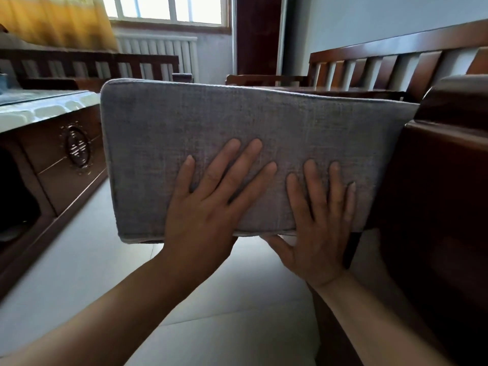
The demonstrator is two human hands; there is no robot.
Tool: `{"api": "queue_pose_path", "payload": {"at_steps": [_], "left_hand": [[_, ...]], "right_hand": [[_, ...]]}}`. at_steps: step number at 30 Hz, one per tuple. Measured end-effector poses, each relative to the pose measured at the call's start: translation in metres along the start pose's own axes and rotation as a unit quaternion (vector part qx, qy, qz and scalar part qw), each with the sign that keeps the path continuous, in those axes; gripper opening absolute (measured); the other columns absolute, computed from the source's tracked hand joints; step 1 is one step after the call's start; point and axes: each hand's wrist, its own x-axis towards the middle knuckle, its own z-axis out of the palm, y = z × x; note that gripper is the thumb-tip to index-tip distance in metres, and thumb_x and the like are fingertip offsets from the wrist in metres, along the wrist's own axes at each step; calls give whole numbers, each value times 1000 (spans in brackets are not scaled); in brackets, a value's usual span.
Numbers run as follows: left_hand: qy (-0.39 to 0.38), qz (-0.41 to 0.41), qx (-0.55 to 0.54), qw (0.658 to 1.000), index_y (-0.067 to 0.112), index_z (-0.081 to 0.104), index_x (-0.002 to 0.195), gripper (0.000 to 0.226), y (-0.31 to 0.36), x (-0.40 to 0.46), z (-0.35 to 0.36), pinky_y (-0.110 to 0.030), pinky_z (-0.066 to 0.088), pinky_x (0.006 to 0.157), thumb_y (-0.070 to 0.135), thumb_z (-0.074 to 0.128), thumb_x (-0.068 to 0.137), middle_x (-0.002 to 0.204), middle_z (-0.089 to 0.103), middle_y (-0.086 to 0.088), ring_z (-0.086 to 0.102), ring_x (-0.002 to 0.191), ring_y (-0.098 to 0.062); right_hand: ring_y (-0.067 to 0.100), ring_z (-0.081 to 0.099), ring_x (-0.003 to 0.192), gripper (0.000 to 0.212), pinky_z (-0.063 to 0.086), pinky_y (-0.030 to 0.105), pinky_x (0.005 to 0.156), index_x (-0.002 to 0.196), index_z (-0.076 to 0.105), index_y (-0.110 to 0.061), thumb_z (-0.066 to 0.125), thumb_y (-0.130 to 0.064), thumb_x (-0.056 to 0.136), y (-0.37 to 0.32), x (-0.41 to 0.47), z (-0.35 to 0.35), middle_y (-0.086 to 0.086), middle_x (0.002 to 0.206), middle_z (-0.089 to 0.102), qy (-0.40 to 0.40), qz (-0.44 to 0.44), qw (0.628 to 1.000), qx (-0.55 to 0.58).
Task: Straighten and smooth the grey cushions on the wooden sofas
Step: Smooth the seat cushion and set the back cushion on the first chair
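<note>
Head view: 1 camera, looking forward and down over both forearms.
Cushion: the grey cushion (237, 143) lies on the seat of the wooden sofa (435, 167) at the right, its broad front face turned toward the viewer and its left end sticking out past the frame above the pale tiled floor (79, 273).
Left hand: the left hand (208, 204) lies flat on that grey face, fingers straight and spread, palm over the lower edge.
Right hand: the right hand (319, 220) sits just beside it, 4 fingers straight and fanned up the fabric, while the thumb reaches out sideways under the bottom seam.
Sofa arm: the dark wooden armrest (454, 107) rises against the cushion's right end and hides that corner.
Sofa back: slatted wood runs along the white wall behind.
Table: a low wooden table (52, 133) with a glass top and a carved round emblem stands at the left, apart from the cushion.
Far side: a 2nd slatted sofa (92, 67) stands below the window (169, 9), with a white radiator (158, 46) and a yellow curtain (52, 19) near it.
</note>
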Motion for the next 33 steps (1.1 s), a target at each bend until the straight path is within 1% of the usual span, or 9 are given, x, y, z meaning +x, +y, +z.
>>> {"api": "queue_pose_path", "payload": {"at_steps": [7, 11, 13, 16, 22, 26, 28, 31, 33], "left_hand": [[-8, -6, -8, 1000, 29, 25, 149, 88, -1, 1, -3, -48, 1, 114, 38, 75, 78, 158, 14, 3, 13, 146, -19], [-13, 0, -9, 1000, 28, 24, 150, 90, -16, 20, -8, -51, 4, 113, 36, 75, 75, 159, 14, 3, 13, 147, -18], [-21, 2, -10, 1000, 28, 26, 150, 95, -23, 31, -11, -51, 6, 113, 32, 78, 70, 159, 15, 3, 14, 147, -18], [-34, 1, -17, 999, 28, 26, 149, 102, -29, 39, -13, -52, 6, 113, 35, 82, 64, 159, 15, 3, 13, 147, -18], [-47, -1, -27, 999, 28, 24, 150, 113, -30, 47, -13, -54, 6, 111, 40, 84, 56, 160, 12, 4, 11, 147, -18], [-44, -2, -25, 999, 28, 26, 150, 105, -20, 27, -5, -56, 8, 111, 44, 80, 61, 160, 11, 3, 10, 147, -18], [-31, -12, -32, 999, 28, 27, 149, 101, -12, 14, 1, -55, 5, 112, 40, 79, 63, 160, 12, 4, 10, 147, -17], [-46, -12, -34, 998, 26, 20, 152, 110, 1, 0, 6, -54, -1, 112, 30, 80, 60, 161, 4, 2, 2, 148, -19], [-55, -3, -30, 998, 25, 16, 152, 107, 9, -10, 8, -53, -3, 112, 28, 75, 63, 161, -3, 1, -3, 148, -20]], "right_hand": [[37, 26, 142, 79, 17, 57, 113, 142, 38, -19, 20, -73, 88, 3, 8, 8, 7, 149, 34, 55, -14, 998, -17], [34, 32, 140, 73, 21, 55, 113, 141, 43, -18, 19, -65, 92, 2, 35, 11, 5, 148, 41, 98, -9, 995, 2], [33, 35, 139, 65, 25, 54, 111, 138, 48, -17, 21, -58, 95, 2, 48, 11, 5, 144, 45, 116, -2, 993, 17], [33, 41, 135, 55, 29, 54, 110, 134, 51, -15, 31, -49, 96, 5, 63, 11, 6, 138, 50, 136, -11, 989, 50], [29, 44, 133, 48, 29, 46, 111, 129, 52, -13, 37, -41, 94, 10, 79, 10, 6, 134, 53, 149, -13, 984, 96], [27, 39, 138, 52, 26, 46, 112, 134, 49, -13, 32, -41, 94, 10, 55, 13, 5, 140, 50, 120, -28, 990, 71], [26, 33, 141, 53, 22, 45, 114, 139, 43, -17, 29, -43, 94, 10, 38, 17, 3, 145, 44, 103, -43, 993, 46], [24, 25, 145, 54, 17, 44, 116, 142, 35, -20, 26, -45, 95, 13, 19, 19, 0, 150, 34, 75, -63, 995, 18], [22, 19, 146, 54, 16, 45, 116, 142, 33, -20, 26, -45, 95, 16, 4, 17, 0, 150, 30, 56, -72, 996, 2]]}}
